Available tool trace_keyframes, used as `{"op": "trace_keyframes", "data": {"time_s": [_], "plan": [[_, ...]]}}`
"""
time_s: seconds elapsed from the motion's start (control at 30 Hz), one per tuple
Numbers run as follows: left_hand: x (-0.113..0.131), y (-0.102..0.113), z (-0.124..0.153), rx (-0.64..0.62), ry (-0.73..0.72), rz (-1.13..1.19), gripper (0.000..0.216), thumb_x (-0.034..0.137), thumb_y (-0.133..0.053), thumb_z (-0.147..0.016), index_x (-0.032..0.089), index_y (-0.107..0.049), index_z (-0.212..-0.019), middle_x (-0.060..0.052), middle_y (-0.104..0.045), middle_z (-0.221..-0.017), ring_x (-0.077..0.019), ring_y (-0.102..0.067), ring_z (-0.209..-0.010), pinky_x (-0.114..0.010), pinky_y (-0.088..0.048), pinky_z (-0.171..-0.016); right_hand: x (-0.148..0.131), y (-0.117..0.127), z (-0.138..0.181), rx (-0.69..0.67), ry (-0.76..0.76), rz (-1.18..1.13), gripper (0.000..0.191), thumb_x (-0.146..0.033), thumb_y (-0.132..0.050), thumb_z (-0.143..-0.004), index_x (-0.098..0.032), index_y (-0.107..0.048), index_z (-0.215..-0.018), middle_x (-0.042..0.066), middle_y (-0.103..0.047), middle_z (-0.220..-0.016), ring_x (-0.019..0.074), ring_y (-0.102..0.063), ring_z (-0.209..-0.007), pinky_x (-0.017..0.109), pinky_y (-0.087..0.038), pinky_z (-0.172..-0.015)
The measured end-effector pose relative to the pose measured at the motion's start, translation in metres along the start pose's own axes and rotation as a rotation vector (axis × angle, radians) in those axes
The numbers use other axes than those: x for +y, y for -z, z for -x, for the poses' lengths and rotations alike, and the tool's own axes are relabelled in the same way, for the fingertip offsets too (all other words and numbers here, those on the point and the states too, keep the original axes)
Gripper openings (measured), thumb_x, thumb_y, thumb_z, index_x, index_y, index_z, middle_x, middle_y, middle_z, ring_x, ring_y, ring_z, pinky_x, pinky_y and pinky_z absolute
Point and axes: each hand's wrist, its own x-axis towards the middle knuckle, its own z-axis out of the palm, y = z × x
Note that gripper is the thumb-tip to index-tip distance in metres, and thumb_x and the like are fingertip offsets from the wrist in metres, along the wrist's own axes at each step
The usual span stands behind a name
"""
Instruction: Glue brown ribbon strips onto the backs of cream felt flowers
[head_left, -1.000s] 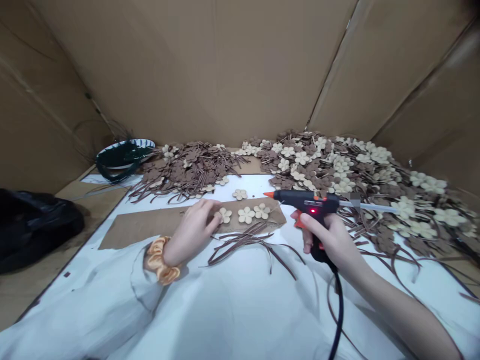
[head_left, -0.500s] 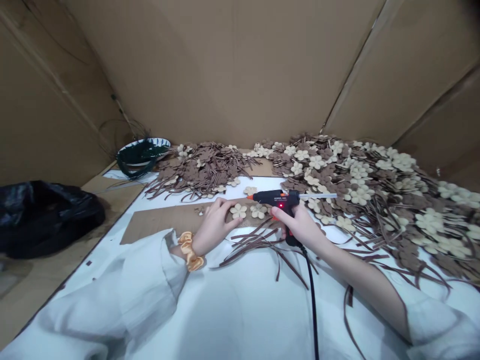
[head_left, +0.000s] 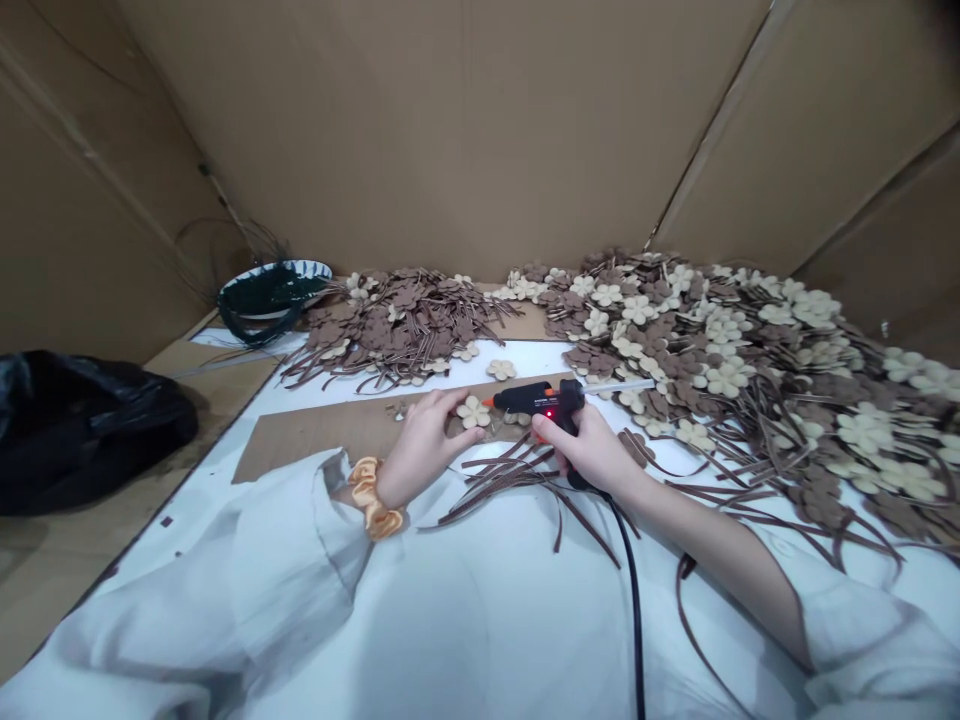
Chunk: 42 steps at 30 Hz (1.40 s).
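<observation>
My left hand (head_left: 426, 447) rests flat on a long brown cardboard strip (head_left: 330, 445), its fingertips at the edge of a cream felt flower (head_left: 472, 411). My right hand (head_left: 589, 450) grips a black hot glue gun (head_left: 536, 398) with an orange nozzle and a lit red light. The nozzle points left, just above the strip and close to the flower. A translucent glue stick (head_left: 619, 386) juts from the gun's rear. Other flowers on the strip are mostly hidden behind the gun and hand.
Heaps of brown and cream felt flowers (head_left: 720, 370) and brown strips (head_left: 517, 480) cover the white sheet (head_left: 247, 530). The gun's black cord (head_left: 636, 610) trails toward me. A plate with dark green wire (head_left: 270, 292) and a black plastic bag (head_left: 82, 430) lie left; cardboard walls surround the bench.
The glue gun and my right hand have moved left, closer to my left hand, and now cover most of the flowers on the strip. The view has also shifted slightly.
</observation>
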Motion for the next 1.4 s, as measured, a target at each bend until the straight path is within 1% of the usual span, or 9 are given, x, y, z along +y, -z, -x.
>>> {"op": "trace_keyframes", "data": {"time_s": [0.23,0.33,0.43,0.63,0.83,1.0,1.17,1.27,1.4], "plan": [[0.001,0.003,0.001,-0.031,-0.03,0.046,0.047,0.037,-0.053,-0.083,0.016,-0.053,-0.125,-0.01,-0.06,-0.107,-0.0242,-0.054,-0.101,-0.039,-0.041,-0.089,-0.002,-0.001,0.003,-0.017,0.038,0.046,0.031,-0.044,-0.049,-0.082,-0.016,-0.06,-0.073,-0.004,-0.046,-0.04,0.0123,-0.046,-0.036,0.024,-0.039,-0.043],[0.002,0.004,0.001,-0.034,-0.033,0.044,0.045,0.036,-0.05,-0.084,0.017,-0.054,-0.125,-0.009,-0.06,-0.1,-0.0232,-0.055,-0.094,-0.038,-0.042,-0.086,-0.002,-0.002,0.004,-0.019,0.033,0.087,0.033,-0.046,-0.048,-0.081,-0.016,-0.059,-0.072,-0.003,-0.047,-0.041,0.0131,-0.046,-0.038,0.024,-0.038,-0.042],[0.002,0.004,0.001,-0.041,-0.027,0.04,0.045,0.036,-0.049,-0.085,0.017,-0.055,-0.125,-0.009,-0.06,-0.096,-0.0222,-0.056,-0.088,-0.037,-0.043,-0.082,-0.004,-0.002,0.004,-0.01,0.01,0.098,0.032,-0.045,-0.049,-0.081,-0.016,-0.058,-0.072,-0.002,-0.051,-0.047,0.0129,-0.048,-0.04,0.024,-0.038,-0.043],[0.002,0.003,0.0,-0.026,-0.052,0.043,0.044,0.037,-0.049,-0.085,0.017,-0.056,-0.123,-0.01,-0.061,-0.104,-0.0242,-0.056,-0.098,-0.037,-0.042,-0.085,-0.008,-0.002,0.005,-0.028,-0.009,0.13,0.032,-0.043,-0.047,-0.082,-0.015,-0.06,-0.072,-0.003,-0.047,-0.039,0.0149,-0.049,-0.041,0.025,-0.039,-0.046],[0.001,0.003,0.0,-0.016,-0.063,0.046,0.042,0.036,-0.049,-0.084,0.017,-0.057,-0.121,-0.01,-0.062,-0.103,-0.0237,-0.057,-0.096,-0.037,-0.043,-0.083,-0.008,-0.002,0.005,-0.024,-0.011,0.151,0.032,-0.042,-0.047,-0.082,-0.015,-0.062,-0.073,-0.001,-0.051,-0.041,0.0172,-0.053,-0.045,0.026,-0.04,-0.049],[0.002,0.003,0.0,-0.025,-0.061,0.043,0.044,0.036,-0.049,-0.084,0.015,-0.058,-0.121,-0.011,-0.062,-0.102,-0.0241,-0.057,-0.096,-0.037,-0.043,-0.083,-0.009,-0.001,0.005,-0.026,-0.01,0.174,0.032,-0.041,-0.047,-0.082,-0.014,-0.066,-0.083,-0.002,-0.05,-0.039,0.0185,-0.054,-0.045,0.027,-0.041,-0.051],[0.001,0.002,-0.001,-0.014,-0.059,0.043,0.042,0.037,-0.05,-0.083,0.017,-0.059,-0.119,-0.01,-0.063,-0.1,-0.0233,-0.057,-0.092,-0.036,-0.044,-0.081,-0.011,-0.001,0.005,-0.025,-0.015,0.207,0.035,-0.041,-0.047,-0.082,-0.013,-0.067,-0.09,-0.002,-0.049,-0.038,0.0193,-0.054,-0.045,0.028,-0.042,-0.053],[0.001,0.002,-0.001,-0.016,-0.056,0.05,0.043,0.037,-0.05,-0.083,0.015,-0.059,-0.119,-0.011,-0.062,-0.103,-0.0241,-0.057,-0.095,-0.036,-0.044,-0.082,-0.013,-0.001,0.005,-0.033,-0.019,0.23,0.036,-0.039,-0.046,-0.082,-0.013,-0.067,-0.096,-0.002,-0.049,-0.038,0.0187,-0.053,-0.043,0.028,-0.042,-0.053],[0.001,0.002,-0.001,-0.02,-0.052,0.054,0.043,0.037,-0.05,-0.083,0.014,-0.06,-0.118,-0.011,-0.062,-0.101,-0.0239,-0.057,-0.093,-0.036,-0.044,-0.082,-0.015,-0.001,0.005,-0.042,-0.031,0.248,0.038,-0.039,-0.046,-0.082,-0.013,-0.065,-0.103,-0.003,-0.049,-0.039,0.0182,-0.052,-0.041,0.027,-0.041,-0.051]]}}
